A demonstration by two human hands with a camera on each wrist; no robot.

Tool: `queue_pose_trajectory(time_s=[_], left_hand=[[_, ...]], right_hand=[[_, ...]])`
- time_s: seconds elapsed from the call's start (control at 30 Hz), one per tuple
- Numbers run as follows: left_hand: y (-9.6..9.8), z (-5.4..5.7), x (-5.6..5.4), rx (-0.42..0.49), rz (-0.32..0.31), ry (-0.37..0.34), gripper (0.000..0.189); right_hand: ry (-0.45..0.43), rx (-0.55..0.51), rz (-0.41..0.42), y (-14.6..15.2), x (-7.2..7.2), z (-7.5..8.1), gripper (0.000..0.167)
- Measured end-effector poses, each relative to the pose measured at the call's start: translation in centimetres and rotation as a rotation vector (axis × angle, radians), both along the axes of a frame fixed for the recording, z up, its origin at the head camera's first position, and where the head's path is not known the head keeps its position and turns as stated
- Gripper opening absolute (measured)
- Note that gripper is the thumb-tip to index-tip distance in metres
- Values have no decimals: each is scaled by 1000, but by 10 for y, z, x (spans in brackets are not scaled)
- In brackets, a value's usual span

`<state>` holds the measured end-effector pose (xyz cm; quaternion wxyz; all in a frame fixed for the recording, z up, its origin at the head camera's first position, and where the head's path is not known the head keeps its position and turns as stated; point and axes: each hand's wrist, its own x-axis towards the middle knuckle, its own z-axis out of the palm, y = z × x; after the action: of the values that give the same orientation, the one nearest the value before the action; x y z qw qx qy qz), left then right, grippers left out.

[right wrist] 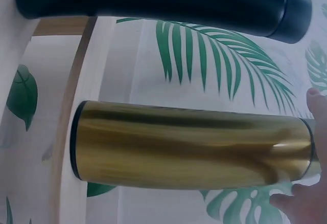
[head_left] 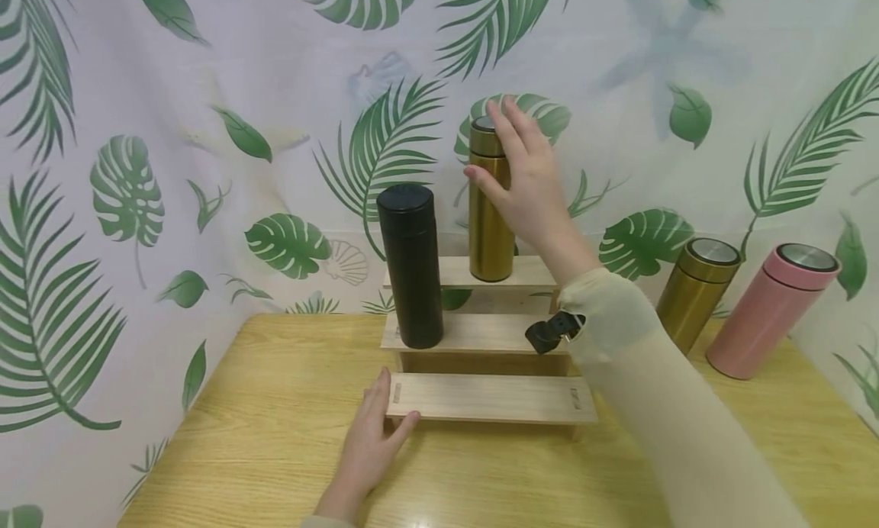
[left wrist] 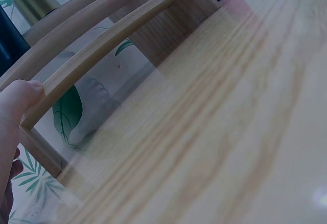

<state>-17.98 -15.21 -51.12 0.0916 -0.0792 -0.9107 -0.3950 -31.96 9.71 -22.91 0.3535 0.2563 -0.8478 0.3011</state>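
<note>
A three-step wooden stand point(head_left: 491, 397) sits on the table, its lowest step nearest me. My left hand point(head_left: 367, 440) holds the left end of that step, thumb at the front edge and fingers along the side. On the top step stands a gold thermos point(head_left: 491, 230), upright. My right hand point(head_left: 525, 173) is at its upper part, fingers extended beside the cap and thumb spread across the front; whether the fingers touch it is unclear. A black thermos point(head_left: 412, 276) stands upright at the left of the middle step. In the right wrist view the gold thermos point(right wrist: 194, 150) lies between thumb and fingers.
To the right of the stand, a second gold thermos point(head_left: 697, 291) and a pink thermos point(head_left: 772, 310) stand on the wooden table point(head_left: 275, 436). My right forearm partly covers that gold one. A leaf-patterned cloth point(head_left: 206, 93) hangs behind and at the sides.
</note>
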Motion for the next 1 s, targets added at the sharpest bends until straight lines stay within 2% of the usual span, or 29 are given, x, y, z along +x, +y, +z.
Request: queue_pose_trajectory(time_s=[0.13, 0.33, 0.5, 0.8, 1.0], left_hand=[[1, 0, 0, -3, -2, 4, 90], [1, 0, 0, -4, -2, 0, 89], [0, -2, -1, -5, -2, 1, 89], [1, -1, 0, -4, -10, -3, 89], [1, 1, 0, -3, -5, -16, 89]], right_hand=[[40, 2, 16, -3, -3, -4, 65], [115, -111, 74, -4, -5, -7, 47], [166, -181, 81, -4, -3, -9, 43], [339, -238, 132, 1, 7, -13, 38], [345, -311, 134, 8, 19, -19, 33]])
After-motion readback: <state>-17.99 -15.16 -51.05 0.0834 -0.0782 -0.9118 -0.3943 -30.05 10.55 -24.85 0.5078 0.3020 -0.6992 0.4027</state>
